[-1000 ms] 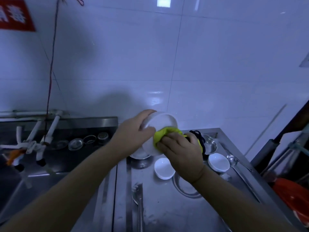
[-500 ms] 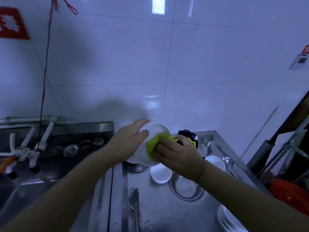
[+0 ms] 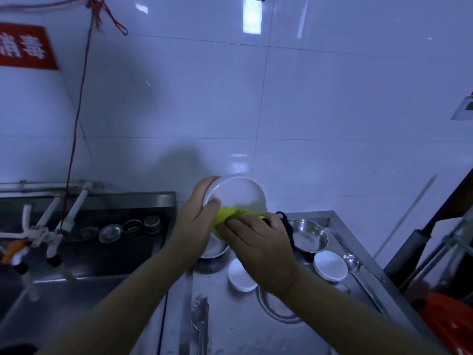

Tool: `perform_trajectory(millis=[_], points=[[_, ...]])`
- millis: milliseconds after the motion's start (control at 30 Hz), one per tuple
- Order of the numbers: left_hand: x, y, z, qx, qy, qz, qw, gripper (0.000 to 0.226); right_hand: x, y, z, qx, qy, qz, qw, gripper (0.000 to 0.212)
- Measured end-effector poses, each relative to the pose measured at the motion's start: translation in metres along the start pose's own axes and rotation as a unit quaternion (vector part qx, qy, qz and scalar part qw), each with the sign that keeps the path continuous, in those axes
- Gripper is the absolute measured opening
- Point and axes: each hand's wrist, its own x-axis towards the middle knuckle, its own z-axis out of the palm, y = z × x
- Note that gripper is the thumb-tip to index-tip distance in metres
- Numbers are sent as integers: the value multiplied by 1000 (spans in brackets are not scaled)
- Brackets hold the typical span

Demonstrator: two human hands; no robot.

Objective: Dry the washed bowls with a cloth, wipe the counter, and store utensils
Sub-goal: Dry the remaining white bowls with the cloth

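Above the counter [image 3: 230, 313], left hand [image 3: 194, 224] gripping tilted white bowl [image 3: 236, 193], right hand [image 3: 258, 242] fingers clutching yellow cloth [image 3: 225, 217]

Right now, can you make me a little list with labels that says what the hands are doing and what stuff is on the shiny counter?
left hand: grips the white bowl by its rim, tilted, above the counter
right hand: presses the yellow cloth against the bowl's lower edge
counter: stainless steel
on counter: two small white dishes, a steel bowl, a ladle
left side: sink with taps
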Motion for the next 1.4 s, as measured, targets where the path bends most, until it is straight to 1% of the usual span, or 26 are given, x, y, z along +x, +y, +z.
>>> perform_trajectory(millis=[67, 100, 133, 167, 233, 333, 400, 467, 533, 567, 667, 700, 767, 833, 900, 967, 1067, 1133, 1200, 1267, 1333, 1400], points=[[9, 4, -7, 71, -53, -30, 996, 32, -2, 23, -4, -32, -38, -92, 994, 13], [16, 6, -11, 89, -78, -53, 992, 33, -3, 30, -5, -45, -52, -117, 991, 14], [23, 8, -14, 91, -93, -75, 989, 35, -3, 33, -6, -47, -56, -119, 990, 16], [28, 10, -15, 81, -96, -91, 988, 36, -2, 33, -7, -45, -60, -104, 992, 16], [28, 11, -11, 17, -59, -107, 992, 36, 2, 27, -6, -48, -77, -60, 994, 17], [10, 1, 10, -93, 20, -88, 992, 40, 11, 19, -4, -43, -91, 20, 995, 15], [0, -6, 21, -133, 53, -73, 987, 39, 16, 12, -4, -20, -84, 61, 994, 12], [0, -6, 21, -132, 64, -64, 987, 37, 16, 2, -6, 31, -92, 76, 992, 18], [4, -5, 15, -95, 51, -51, 993, 38, 14, -1, -9, 72, -112, 76, 988, 28], [5, -5, 12, -77, 41, -44, 995, 38, 14, 1, -12, 73, -125, 68, 987, 28], [7, -9, 5, -60, 31, -56, 996, 36, 11, 16, -18, -2, -173, 21, 985, 21], [7, -10, 5, -60, 31, -60, 996, 36, 13, 21, -20, -31, -190, 20, 981, 25], [8, -11, 7, -65, 27, -67, 995, 34, 24, 25, -21, -63, -215, 44, 974, 36], [10, -10, 13, -80, 20, -77, 994, 28, 40, 21, -20, -62, -255, 68, 962, 41], [12, -9, 15, -90, 25, -83, 992, 24, 50, 16, -17, -22, -296, 69, 952, 42], [15, -8, 11, -97, 32, -91, 991, 26, 51, 11, -16, -16, -292, 37, 956, 37], [17, -6, 2, -84, 17, -81, 993, 26, 40, 8, -19, 34, -260, -4, 965, 34], [18, -5, -2, -64, 3, -77, 995, 27, 32, 11, -22, 54, -239, -22, 969, 28], [17, -5, -4, -53, -13, -84, 995, 32, 26, 20, -25, 35, -238, -44, 970, 21], [15, -5, -6, -50, -22, -103, 993, 37, 22, 31, -29, -1, -259, -65, 964, 14], [14, -6, -3, -57, -27, -117, 991, 37, 23, 38, -30, -28, -265, -79, 961, 18], [14, -5, 2, -81, -25, -141, 986, 35, 28, 40, -28, -56, -249, -69, 964, 32]])
